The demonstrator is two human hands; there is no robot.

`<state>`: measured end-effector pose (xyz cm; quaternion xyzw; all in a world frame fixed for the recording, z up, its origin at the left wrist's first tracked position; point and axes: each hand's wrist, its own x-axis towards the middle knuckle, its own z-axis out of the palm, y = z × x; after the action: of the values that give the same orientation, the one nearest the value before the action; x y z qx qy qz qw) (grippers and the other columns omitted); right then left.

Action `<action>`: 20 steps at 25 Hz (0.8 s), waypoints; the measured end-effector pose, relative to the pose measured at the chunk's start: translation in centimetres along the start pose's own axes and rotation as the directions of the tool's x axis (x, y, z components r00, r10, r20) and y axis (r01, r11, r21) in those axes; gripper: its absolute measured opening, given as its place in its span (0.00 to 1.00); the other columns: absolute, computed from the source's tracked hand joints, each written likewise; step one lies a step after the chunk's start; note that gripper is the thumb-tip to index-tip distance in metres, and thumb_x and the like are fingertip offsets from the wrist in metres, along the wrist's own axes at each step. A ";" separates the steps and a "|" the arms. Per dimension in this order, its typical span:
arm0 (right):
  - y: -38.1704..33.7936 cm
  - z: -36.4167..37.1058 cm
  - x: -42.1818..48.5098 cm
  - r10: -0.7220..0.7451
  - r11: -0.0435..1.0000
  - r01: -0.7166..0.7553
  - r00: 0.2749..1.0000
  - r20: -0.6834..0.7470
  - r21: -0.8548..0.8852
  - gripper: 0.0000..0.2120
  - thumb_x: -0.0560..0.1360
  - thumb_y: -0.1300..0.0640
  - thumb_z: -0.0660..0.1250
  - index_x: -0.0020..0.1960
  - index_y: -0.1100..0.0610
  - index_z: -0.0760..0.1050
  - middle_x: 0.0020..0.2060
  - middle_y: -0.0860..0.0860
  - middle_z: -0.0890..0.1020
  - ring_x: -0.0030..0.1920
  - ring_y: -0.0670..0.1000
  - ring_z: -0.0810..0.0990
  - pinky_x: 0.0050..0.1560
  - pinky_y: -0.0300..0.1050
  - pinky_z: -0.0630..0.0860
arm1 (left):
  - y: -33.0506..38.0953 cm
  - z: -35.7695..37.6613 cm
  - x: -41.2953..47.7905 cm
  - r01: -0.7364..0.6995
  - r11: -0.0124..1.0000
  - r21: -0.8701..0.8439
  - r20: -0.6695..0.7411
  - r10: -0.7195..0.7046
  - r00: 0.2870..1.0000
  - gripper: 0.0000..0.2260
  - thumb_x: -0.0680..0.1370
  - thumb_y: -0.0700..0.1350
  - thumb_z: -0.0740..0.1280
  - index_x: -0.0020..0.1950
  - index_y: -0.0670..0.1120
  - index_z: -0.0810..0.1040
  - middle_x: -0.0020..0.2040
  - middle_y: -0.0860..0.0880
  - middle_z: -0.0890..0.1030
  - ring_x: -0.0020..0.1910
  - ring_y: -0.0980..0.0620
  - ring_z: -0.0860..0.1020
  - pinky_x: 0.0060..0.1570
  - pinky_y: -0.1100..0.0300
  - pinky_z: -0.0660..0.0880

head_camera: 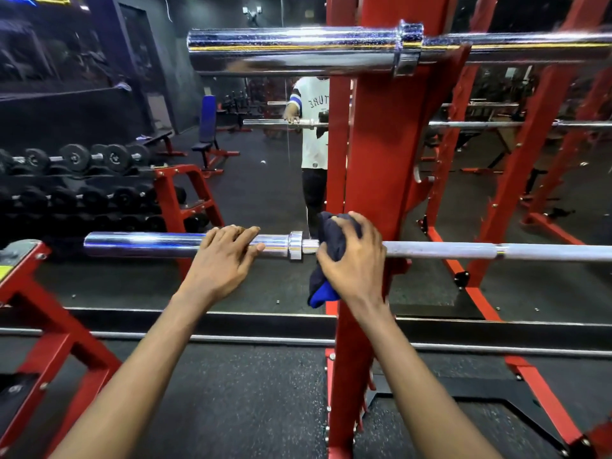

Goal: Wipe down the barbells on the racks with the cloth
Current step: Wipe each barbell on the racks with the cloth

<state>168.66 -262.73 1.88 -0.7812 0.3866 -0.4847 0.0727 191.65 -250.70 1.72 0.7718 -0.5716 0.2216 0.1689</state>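
Barbells, two: upper barbell (298,49) untouched, lower barbell (463,251) under left grip (222,260), fingers (246,234) relaxed, and right grip (354,260) tight around one cloth (332,238).

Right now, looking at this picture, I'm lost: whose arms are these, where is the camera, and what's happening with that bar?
There is no machine here. These are a person's bare arms, filmed by a camera worn on their head, looking forward and down. The left hand rests on the thick chrome end of the lower barbell. The right hand grips a dark blue cloth over the thinner shaft, beside the collar, at a red rack upright. The upper barbell sits above. A mirror behind probably shows the person's own reflection. Dumbbells fill shelves at left.
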 end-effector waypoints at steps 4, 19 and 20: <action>-3.0 1.0 0.1 -0.027 0.992 0.018 0.997 0.070 0.126 0.25 0.68 0.47 0.69 0.64 0.51 0.79 0.66 0.50 0.76 0.63 0.56 0.76 0.67 0.49 0.72 | -0.4 0.3 -0.5 0.072 0.997 -0.023 0.021 -0.072 0.997 0.22 0.82 0.63 0.48 0.72 0.58 0.68 0.61 0.52 0.73 0.68 0.50 0.69 0.72 0.48 0.55; -9.2 4.9 -0.2 -0.190 0.966 0.208 0.974 0.120 -0.154 0.17 0.71 0.49 0.71 0.59 0.49 0.80 0.65 0.47 0.77 0.68 0.58 0.71 0.65 0.57 0.71 | -6.6 -0.1 -0.4 0.181 0.983 -0.014 -0.089 -0.181 0.979 0.24 0.82 0.63 0.45 0.58 0.57 0.78 0.49 0.50 0.78 0.52 0.44 0.74 0.59 0.47 0.66; -9.8 5.4 0.3 -0.185 0.957 0.213 0.971 0.149 -0.195 0.16 0.71 0.49 0.72 0.57 0.50 0.80 0.64 0.48 0.77 0.68 0.59 0.71 0.63 0.60 0.71 | -6.5 -0.1 -0.4 0.179 0.984 -0.007 -0.099 -0.179 0.979 0.23 0.83 0.63 0.45 0.57 0.57 0.78 0.48 0.50 0.77 0.50 0.44 0.74 0.58 0.47 0.66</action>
<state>178.36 -257.55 4.04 -0.8493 0.3493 -0.3943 -0.0345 197.74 -248.44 1.52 0.8083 -0.4905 0.2440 0.2157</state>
